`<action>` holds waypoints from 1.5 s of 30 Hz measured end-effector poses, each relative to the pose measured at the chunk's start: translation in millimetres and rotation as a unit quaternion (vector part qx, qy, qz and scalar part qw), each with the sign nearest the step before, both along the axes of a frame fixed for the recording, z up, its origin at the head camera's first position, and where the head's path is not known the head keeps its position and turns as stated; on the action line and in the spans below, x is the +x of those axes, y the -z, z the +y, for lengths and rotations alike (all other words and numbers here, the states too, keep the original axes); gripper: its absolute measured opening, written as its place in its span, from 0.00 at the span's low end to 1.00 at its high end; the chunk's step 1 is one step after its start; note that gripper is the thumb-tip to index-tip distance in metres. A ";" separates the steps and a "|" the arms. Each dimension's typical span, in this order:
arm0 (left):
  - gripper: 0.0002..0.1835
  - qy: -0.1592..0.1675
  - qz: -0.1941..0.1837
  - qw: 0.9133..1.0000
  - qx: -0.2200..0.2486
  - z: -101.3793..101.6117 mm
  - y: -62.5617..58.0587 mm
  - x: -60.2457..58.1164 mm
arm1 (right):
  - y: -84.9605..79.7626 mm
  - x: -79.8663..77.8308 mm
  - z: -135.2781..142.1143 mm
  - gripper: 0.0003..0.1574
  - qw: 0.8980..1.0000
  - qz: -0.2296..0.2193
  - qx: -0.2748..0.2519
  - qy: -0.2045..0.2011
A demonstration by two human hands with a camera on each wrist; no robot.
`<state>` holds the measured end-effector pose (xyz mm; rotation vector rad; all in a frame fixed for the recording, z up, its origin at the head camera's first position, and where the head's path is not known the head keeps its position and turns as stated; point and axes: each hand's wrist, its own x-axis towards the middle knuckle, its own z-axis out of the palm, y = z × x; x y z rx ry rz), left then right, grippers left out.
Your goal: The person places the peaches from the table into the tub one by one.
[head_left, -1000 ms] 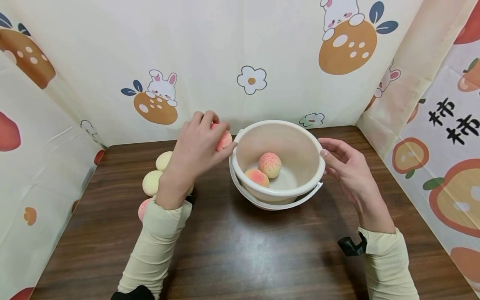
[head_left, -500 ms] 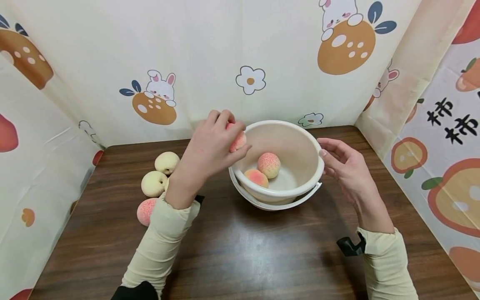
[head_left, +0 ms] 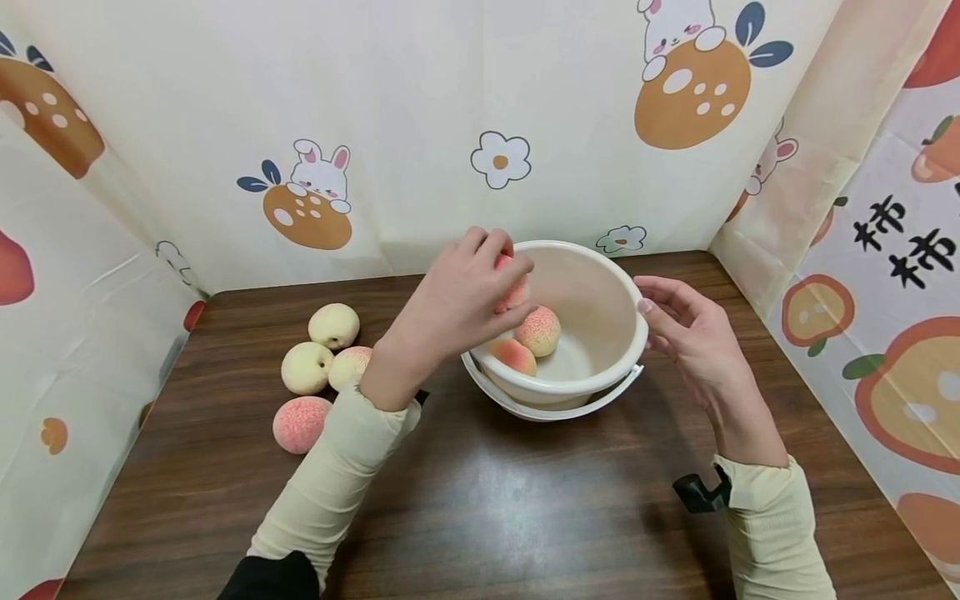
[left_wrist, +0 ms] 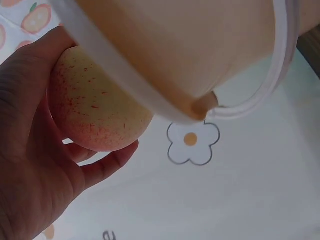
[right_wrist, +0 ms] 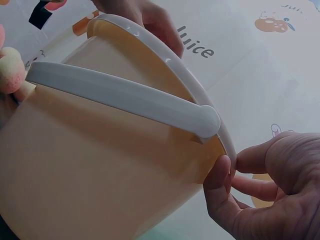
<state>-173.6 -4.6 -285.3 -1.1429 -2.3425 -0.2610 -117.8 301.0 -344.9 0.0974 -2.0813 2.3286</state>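
My left hand (head_left: 468, 292) grips a red-speckled peach (head_left: 513, 287) over the left rim of a white bucket (head_left: 600, 333). In the left wrist view the peach (left_wrist: 97, 105) lies between thumb and fingers, overlapped by the rim. My right hand (head_left: 693, 342) pinches the bucket's right rim; the right wrist view has thumb and fingers on either side of that rim (right_wrist: 227, 150). Inside the bucket, on its floor, are two peaches, a speckled one (head_left: 538, 332) and a smoother orange-pink one (head_left: 514, 357). The bucket's handle (head_left: 555, 414) hangs down along the front.
Several peaches lie on the dark wooden table (head_left: 465, 500) left of the bucket: pale ones (head_left: 307, 367) and a pink one (head_left: 300, 424) at the front. A printed curtain (head_left: 420, 100) stands right behind the table's back edge, with more curtain on both sides.
My left hand has carried its peach rightward from beside the bucket to over its left rim. The peaches on the table are uncovered more. My right hand stays on the rim.
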 end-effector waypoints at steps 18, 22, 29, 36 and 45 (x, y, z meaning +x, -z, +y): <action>0.10 0.051 -0.132 0.988 -0.060 12.3 12.0 -14.8 | 0.0 -0.5 -0.1 0.25 1.000 0.001 -0.003 -0.001; 0.14 0.051 -0.173 0.980 -0.081 14.5 11.2 -17.0 | -0.2 -0.5 -0.2 0.26 1.000 0.001 -0.003 -0.001; 0.17 0.061 -0.200 0.973 -0.099 20.3 10.9 -21.0 | -0.2 -0.7 -0.1 0.25 1.000 0.001 -0.005 0.000; 0.18 0.072 -0.219 0.967 -0.110 25.0 13.6 -25.9 | -0.4 -1.0 -0.2 0.25 1.000 -0.002 -0.009 0.002; 0.17 0.063 -0.253 0.953 -0.152 31.2 16.9 -30.8 | -1.2 0.3 -0.9 0.26 1.000 -0.004 -0.001 -0.001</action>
